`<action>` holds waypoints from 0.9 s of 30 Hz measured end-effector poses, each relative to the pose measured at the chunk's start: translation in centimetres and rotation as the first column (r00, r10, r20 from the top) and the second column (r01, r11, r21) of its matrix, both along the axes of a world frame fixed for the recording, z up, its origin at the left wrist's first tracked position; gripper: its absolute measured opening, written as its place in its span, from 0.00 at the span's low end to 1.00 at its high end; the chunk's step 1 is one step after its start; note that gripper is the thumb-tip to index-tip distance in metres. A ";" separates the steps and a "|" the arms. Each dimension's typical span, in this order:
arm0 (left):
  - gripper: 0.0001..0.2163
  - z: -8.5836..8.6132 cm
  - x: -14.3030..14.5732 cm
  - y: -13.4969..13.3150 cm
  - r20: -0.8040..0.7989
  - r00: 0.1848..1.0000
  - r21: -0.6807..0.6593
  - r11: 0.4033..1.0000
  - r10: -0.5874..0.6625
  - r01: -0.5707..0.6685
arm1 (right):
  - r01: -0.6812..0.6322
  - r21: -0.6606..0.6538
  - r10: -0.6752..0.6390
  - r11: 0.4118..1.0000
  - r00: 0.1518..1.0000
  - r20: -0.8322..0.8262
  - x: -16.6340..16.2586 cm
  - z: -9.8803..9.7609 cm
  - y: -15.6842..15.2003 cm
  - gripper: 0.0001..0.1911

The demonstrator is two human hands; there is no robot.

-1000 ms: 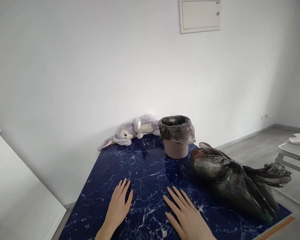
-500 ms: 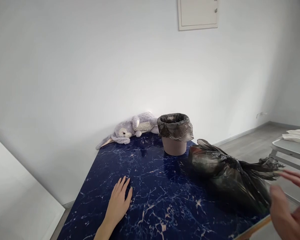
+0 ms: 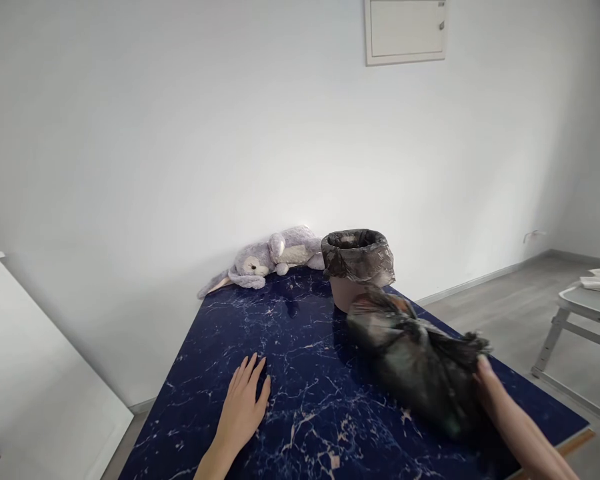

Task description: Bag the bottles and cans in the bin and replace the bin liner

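My left hand (image 3: 243, 410) lies flat on the dark blue marbled table (image 3: 290, 333), fingers stretched out and holding nothing. My right hand (image 3: 490, 390) is at the bunched neck of a full black rubbish bag (image 3: 410, 360) lying on its side on the right half of the table. Its fingers are wrapped into the plastic and mostly hidden by it. The far end of the bag touches a small beige bin (image 3: 347, 293) lined with a black bag (image 3: 357, 253).
A grey plush toy (image 3: 270, 257) lies at the table's far edge against the white wall. A white cabinet door (image 3: 405, 30) hangs high on the wall. A white board (image 3: 35, 380) leans at the left, and a white folding table (image 3: 580, 307) stands at the right.
My right hand left the tabletop, swung out to the right and came in onto the bag's neck. The bag has shifted left toward the bin. My left hand stayed flat.
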State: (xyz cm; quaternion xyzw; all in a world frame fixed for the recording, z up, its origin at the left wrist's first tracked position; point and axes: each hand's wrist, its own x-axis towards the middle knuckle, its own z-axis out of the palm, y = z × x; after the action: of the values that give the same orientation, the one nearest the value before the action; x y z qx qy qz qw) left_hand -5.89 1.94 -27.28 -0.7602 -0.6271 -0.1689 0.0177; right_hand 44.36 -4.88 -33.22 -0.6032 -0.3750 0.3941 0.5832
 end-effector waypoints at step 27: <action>0.20 3.1 3.7 -3.3 0.395 0.892 0.113 0.975 -0.220 0.191 | -0.404 0.145 0.239 0.903 0.754 0.612 -21.3 13.6 4.2 0.17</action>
State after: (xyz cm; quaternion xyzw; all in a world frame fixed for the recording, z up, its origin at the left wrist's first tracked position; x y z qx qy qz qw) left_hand -2.17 -1.32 -24.13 -0.7695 -0.5268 -0.3457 -0.1036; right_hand 23.02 -0.64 -19.66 -0.5351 -0.6833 0.2319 0.4394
